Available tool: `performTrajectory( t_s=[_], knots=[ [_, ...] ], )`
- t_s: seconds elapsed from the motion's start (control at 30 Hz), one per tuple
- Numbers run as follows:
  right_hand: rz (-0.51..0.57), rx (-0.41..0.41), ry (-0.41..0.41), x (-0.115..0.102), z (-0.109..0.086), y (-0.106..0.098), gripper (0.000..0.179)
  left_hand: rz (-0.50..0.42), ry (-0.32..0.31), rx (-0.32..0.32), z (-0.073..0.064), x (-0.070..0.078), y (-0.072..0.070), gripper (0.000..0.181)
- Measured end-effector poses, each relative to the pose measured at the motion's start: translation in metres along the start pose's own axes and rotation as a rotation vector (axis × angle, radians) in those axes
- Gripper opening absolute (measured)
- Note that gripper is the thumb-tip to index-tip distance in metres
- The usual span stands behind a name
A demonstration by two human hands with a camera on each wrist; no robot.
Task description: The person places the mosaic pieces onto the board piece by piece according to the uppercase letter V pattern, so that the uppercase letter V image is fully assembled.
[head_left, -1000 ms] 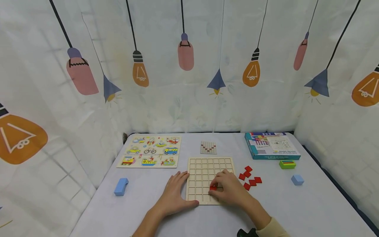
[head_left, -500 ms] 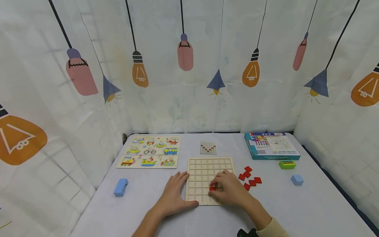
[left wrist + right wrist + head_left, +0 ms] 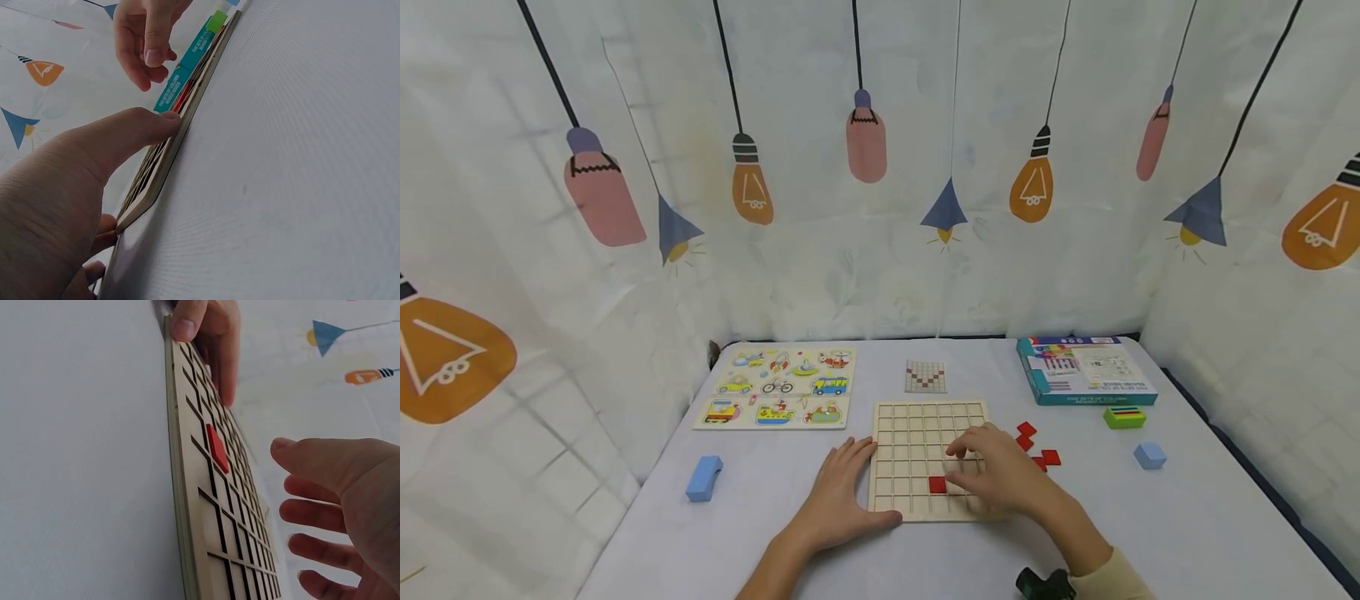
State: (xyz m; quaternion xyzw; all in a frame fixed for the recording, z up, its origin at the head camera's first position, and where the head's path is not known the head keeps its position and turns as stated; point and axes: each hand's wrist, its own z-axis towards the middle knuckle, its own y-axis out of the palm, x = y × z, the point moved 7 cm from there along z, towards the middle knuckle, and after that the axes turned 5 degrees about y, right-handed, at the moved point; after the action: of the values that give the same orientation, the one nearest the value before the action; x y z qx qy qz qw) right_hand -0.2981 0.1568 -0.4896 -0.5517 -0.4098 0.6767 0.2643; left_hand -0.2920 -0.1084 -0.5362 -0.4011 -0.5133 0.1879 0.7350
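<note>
A wooden grid board (image 3: 902, 456) lies flat on the table. One red square tile (image 3: 937, 484) sits on it in the second row from the near edge, slightly tilted in the right wrist view. My left hand (image 3: 841, 492) rests at the board's near left corner, its fingers extended along the left side and the thumb over the near edge. Just right of the red tile, my right hand (image 3: 1003, 471) hovers over the board with loosely bent fingers. Nothing lies between that thumb (image 3: 306, 453) and its fingers. Several loose red tiles (image 3: 1051, 457) lie right of the board, partly hidden by this hand.
Behind the board lies a small pattern card (image 3: 926, 377). A vehicle picture board (image 3: 775, 387) is at the back left, a teal-edged box (image 3: 1090, 372) at the back right. Blue blocks (image 3: 703, 478) stand on both sides; a green block (image 3: 1124, 417) is near the box.
My right hand has let go of the red tile, which stays on the board, and has moved right and lifted with fingers spread. The left hand keeps its place.
</note>
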Motion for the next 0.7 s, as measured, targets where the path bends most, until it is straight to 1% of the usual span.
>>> performTrajectory(
  t_s=[0.3, 0.5, 0.7],
  knots=[
    [0.018, 0.011, 0.025, 0.018, -0.004, -0.014, 0.032, 0.001, 0.013, 0.007, -0.001, 0.000, 0.000, 0.120],
    [0.112, -0.019, 0.046, 0.033, -0.009, -0.021, 0.038, 0.000, 0.018, 0.009, -0.001, 0.001, 0.000, 0.121],
    [0.125, -0.011, 0.040, 0.046, -0.014, -0.032, 0.038, -0.002, 0.015, 0.007, -0.001, 0.001, 0.000, 0.122]
  ],
)
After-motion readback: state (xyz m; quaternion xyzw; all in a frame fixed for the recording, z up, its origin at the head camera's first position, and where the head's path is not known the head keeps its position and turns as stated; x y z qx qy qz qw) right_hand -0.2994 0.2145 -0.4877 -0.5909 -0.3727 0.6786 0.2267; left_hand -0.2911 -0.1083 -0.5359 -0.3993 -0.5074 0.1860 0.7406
